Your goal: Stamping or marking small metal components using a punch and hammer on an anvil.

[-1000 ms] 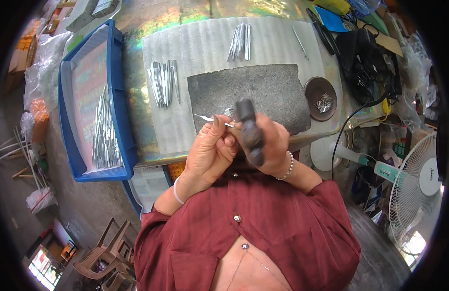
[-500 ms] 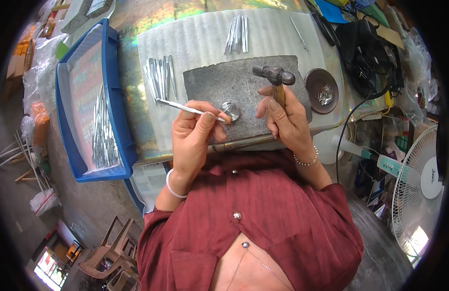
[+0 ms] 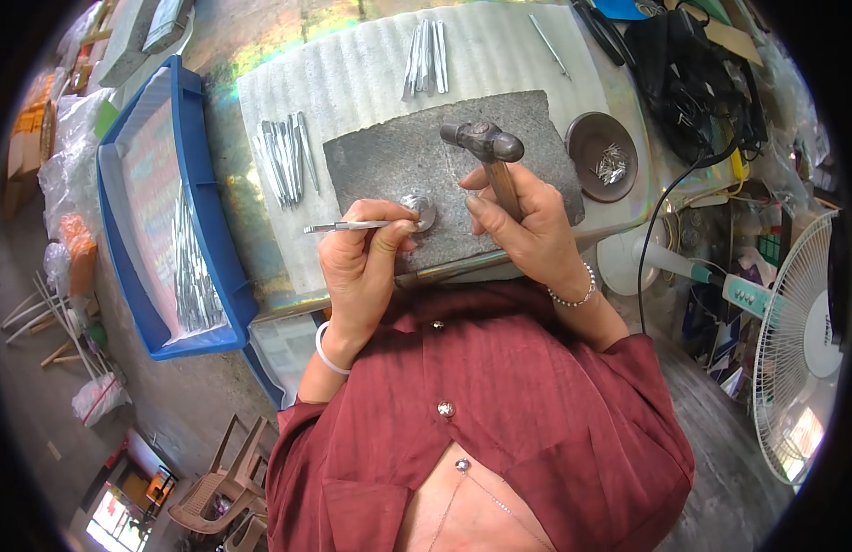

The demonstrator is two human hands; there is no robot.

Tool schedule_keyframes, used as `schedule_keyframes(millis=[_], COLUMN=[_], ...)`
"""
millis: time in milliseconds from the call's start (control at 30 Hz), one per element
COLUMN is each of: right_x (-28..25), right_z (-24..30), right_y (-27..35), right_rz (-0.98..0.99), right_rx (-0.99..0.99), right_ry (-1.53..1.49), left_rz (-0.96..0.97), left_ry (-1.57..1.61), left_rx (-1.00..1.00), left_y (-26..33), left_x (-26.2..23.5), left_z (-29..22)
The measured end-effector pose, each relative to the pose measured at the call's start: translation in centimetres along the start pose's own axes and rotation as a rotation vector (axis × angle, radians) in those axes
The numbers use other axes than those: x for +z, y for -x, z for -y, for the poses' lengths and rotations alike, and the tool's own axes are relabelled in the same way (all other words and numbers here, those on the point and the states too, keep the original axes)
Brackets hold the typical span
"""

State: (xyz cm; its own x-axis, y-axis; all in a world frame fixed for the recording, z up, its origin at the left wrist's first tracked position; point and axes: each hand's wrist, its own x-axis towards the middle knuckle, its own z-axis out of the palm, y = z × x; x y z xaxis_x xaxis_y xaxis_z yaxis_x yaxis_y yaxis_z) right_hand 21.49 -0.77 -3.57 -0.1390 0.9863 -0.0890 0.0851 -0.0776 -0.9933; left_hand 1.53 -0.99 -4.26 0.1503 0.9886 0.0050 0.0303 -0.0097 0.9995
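Metal rod (image 3: 348, 225) pinched in left hand (image 3: 366, 267), fingers (image 3: 389, 241) clenched on it, tip lying on a small round metal disc (image 3: 420, 210). Disc sits on the near edge of a grey stone slab (image 3: 389, 161) on the desk (image 3: 352, 74). Right hand (image 3: 527, 225) grips hammer (image 3: 489, 152) by the handle, fingers wrapped tight, head raised over the slab just right of the disc. Left thumb partly covers the disc's near side.

Around: a bunch of loose rods (image 3: 283, 161) left of the slab on a white corrugated sheet (image 3: 371, 83), a second bunch (image 3: 426, 57) behind it, one single rod (image 3: 547, 44) further right. Brown bowl (image 3: 582, 138) with small metal bits just right of the slab. Blue tray (image 3: 122, 230) at the left holds more rods. Black bag (image 3: 693, 83) and cable at far right, white fan (image 3: 799, 340) beside the desk.
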Motion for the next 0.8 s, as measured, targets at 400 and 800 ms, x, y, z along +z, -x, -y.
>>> schedule_keyframes(millis=[400,800], right_x=[-0.22,0.42], right_z=[-0.29,-0.43], right_y=[0.09,-0.12], right_rz=[-0.005,-0.041], right_rx=[-0.041,-0.107], right_ry=[0.133,-0.038], left_rz=[-0.043,-0.011], left_ry=[0.012,-0.275], left_rx=[-0.022,0.195], left_y=[-0.09,-0.28], left_x=[0.44,0.60], left_z=[-0.30,0.00])
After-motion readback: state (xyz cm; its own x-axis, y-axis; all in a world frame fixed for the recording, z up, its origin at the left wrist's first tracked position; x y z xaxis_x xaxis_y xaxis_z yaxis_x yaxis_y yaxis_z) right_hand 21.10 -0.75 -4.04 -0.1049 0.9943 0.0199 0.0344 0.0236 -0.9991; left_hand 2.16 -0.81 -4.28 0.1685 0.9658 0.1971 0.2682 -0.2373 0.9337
